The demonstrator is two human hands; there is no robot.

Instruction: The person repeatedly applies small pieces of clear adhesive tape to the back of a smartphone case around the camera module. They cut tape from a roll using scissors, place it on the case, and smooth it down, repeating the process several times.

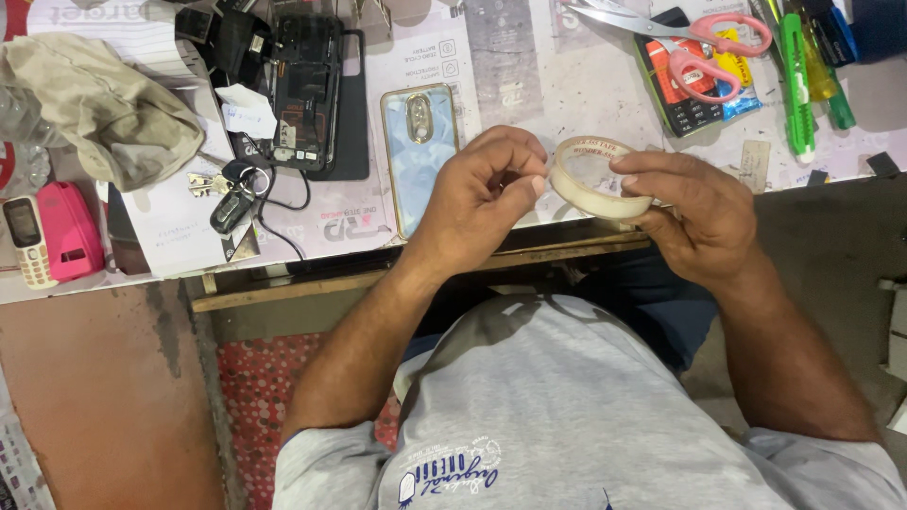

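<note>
A roll of clear tape (pixel 597 177) is held above the near edge of the surface (pixel 567 94), gripped in the right hand (pixel 694 212). The roll's edge is pinched by the left hand (pixel 482 189), fingers closed on it. A phone with a pale blue back (pixel 419 156) lies just beside, scissors (pixel 690 42) farther off.

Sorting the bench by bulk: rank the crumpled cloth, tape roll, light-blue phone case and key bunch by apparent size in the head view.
1. crumpled cloth
2. light-blue phone case
3. tape roll, though it is nearer the camera, so this is unsure
4. key bunch
</note>
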